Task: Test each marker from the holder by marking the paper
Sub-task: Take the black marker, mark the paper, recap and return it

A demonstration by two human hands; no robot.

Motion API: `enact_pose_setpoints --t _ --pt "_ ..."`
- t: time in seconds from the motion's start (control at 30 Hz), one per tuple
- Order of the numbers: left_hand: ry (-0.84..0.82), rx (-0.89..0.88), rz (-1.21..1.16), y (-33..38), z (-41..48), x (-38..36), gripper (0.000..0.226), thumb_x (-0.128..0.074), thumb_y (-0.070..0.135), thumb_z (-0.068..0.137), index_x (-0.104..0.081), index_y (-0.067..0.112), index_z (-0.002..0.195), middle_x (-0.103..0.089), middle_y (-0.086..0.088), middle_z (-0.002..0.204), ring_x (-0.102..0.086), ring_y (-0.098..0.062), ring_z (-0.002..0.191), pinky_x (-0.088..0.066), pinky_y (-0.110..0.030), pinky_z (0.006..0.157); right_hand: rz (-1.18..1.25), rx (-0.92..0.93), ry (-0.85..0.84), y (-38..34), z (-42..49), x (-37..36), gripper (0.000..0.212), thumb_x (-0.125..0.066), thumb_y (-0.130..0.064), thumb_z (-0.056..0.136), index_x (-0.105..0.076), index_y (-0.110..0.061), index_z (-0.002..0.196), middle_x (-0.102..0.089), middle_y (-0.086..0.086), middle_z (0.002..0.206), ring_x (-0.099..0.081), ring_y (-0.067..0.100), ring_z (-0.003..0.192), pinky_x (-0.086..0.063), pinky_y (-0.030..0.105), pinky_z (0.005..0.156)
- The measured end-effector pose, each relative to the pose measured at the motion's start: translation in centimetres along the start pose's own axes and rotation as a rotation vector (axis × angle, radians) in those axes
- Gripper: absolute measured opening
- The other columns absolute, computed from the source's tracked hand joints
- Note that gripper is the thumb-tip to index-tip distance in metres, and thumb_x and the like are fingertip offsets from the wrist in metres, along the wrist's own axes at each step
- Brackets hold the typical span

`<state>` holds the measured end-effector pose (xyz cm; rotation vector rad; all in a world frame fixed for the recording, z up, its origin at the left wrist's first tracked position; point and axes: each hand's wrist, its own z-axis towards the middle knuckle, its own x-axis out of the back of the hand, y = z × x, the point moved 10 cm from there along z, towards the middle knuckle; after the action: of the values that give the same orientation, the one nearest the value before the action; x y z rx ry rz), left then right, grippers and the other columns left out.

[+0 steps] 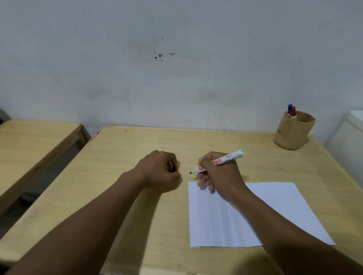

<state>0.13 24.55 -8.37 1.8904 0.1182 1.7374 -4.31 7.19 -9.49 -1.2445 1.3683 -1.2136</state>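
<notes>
My right hand (218, 171) grips a white marker (229, 157) with red lettering, uncapped, its black tip pointing left just above the top left corner of the white paper (232, 218). My left hand (160, 168) is closed into a fist beside the tip; something small may be inside it, but I cannot make it out. The brown round holder (293, 131) stands at the table's far right corner with a blue-capped marker (289, 108) and a red-capped marker (293, 112) upright in it. The paper shows no marks.
The light wooden table (126, 181) ends at a grey-white wall behind. A second wooden table (27, 144) stands to the left across a gap. A white box-like object (355, 138) sits off the table's right edge.
</notes>
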Motion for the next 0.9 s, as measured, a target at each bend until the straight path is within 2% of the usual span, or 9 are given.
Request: enact_pose_setpoints --t 0.07,0.13,0.2,0.3,0.47,0.63,0.73,0.8,0.9 --pt "-0.041 0.054 -0.155 -0.9 -0.2 -0.8 0.032 -0.07 0.048 0.062 -0.066 0.03 0.089 -0.073 0.008 0.08 -0.064 -0.01 0.078 -0.055 -0.036 0.08 0.012 -0.012 0.0 1.0 -0.3 -0.2 0.018 -0.062 -0.008 0.088 -0.064 -0.005 0.07 -0.065 0.012 0.057 -0.059 0.029 0.05 -0.034 0.023 0.044" --pt "-0.086 0.085 -0.216 -1.4 -0.5 -1.4 0.064 -0.075 0.067 0.05 -0.066 0.032 0.103 -0.073 0.009 0.089 -0.064 -0.016 0.098 -0.054 -0.04 0.093 -0.01 0.026 0.003 1.2 -0.5 -0.1 0.02 -0.07 -0.011 0.087 -0.064 0.002 0.073 -0.067 0.013 0.058 -0.062 0.03 0.049 -0.038 0.025 0.046" --pt "-0.129 0.094 -0.166 -1.2 -1.0 -1.8 0.091 -0.077 0.082 0.038 -0.06 0.038 0.116 -0.068 0.014 0.096 -0.056 -0.017 0.11 -0.049 -0.038 0.098 -0.076 0.068 -0.005 1.0 -0.8 -0.1 0.03 -0.08 -0.019 0.083 -0.063 0.004 0.077 -0.07 0.013 0.059 -0.066 0.027 0.049 -0.044 0.028 0.045" --pt "-0.116 0.072 0.02 -0.4 -1.8 -2.1 0.109 -0.074 0.087 0.037 -0.048 0.042 0.133 -0.057 0.018 0.108 -0.04 -0.015 0.115 -0.039 -0.034 0.101 -0.175 0.103 -0.015 0.7 -1.0 -0.3 0.029 -0.085 -0.022 0.078 -0.064 -0.002 0.074 -0.072 0.009 0.059 -0.069 0.023 0.05 -0.047 0.029 0.047" --pt "-0.101 0.064 0.022 -0.2 -2.2 -2.3 0.111 -0.077 0.083 0.042 -0.043 0.042 0.139 -0.053 0.015 0.114 -0.034 -0.016 0.117 -0.032 -0.033 0.099 -0.256 0.136 -0.014 1.1 -1.0 -0.6 0.027 -0.085 -0.024 0.075 -0.065 -0.007 0.07 -0.072 0.008 0.06 -0.07 0.02 0.05 -0.048 0.032 0.05" --pt "-0.107 0.078 0.032 -0.3 -2.1 -2.4 0.115 -0.074 0.086 0.038 -0.043 0.042 0.14 -0.052 0.014 0.114 -0.035 -0.017 0.119 -0.034 -0.036 0.105 -0.271 0.131 -0.011 1.3 -0.7 -0.7 0.027 -0.085 -0.028 0.071 -0.065 -0.01 0.068 -0.072 0.013 0.062 -0.07 0.02 0.05 -0.049 0.034 0.051" --pt "-0.103 0.089 0.02 -0.4 -2.0 -2.3 0.113 -0.077 0.084 0.04 -0.043 0.042 0.139 -0.052 0.014 0.115 -0.034 -0.016 0.118 -0.033 -0.036 0.104 -0.249 0.131 -0.033 1.5 -0.5 -0.9 0.023 -0.083 -0.023 0.071 -0.064 -0.012 0.064 -0.071 0.013 0.06 -0.068 0.022 0.051 -0.052 0.037 0.053" --pt "-0.107 0.091 0.005 -0.4 -2.1 -2.3 0.113 -0.077 0.083 0.039 -0.043 0.043 0.138 -0.052 0.014 0.113 -0.034 -0.016 0.118 -0.033 -0.036 0.105 -0.232 0.123 -0.053 1.5 -0.4 -1.0 0.023 -0.083 -0.016 0.073 -0.063 -0.012 0.063 -0.071 0.013 0.059 -0.067 0.023 0.05 -0.052 0.034 0.052" --pt "-0.125 0.094 -0.031 -0.4 -2.0 -2.2 0.104 -0.082 0.078 0.044 -0.048 0.043 0.136 -0.054 0.014 0.11 -0.036 -0.016 0.118 -0.034 -0.035 0.104 -0.14 0.079 -0.013 1.3 -0.3 -0.4 0.024 -0.081 -0.016 0.08 -0.061 -0.009 0.068 -0.07 0.012 0.059 -0.063 0.024 0.047 -0.046 0.028 0.045"
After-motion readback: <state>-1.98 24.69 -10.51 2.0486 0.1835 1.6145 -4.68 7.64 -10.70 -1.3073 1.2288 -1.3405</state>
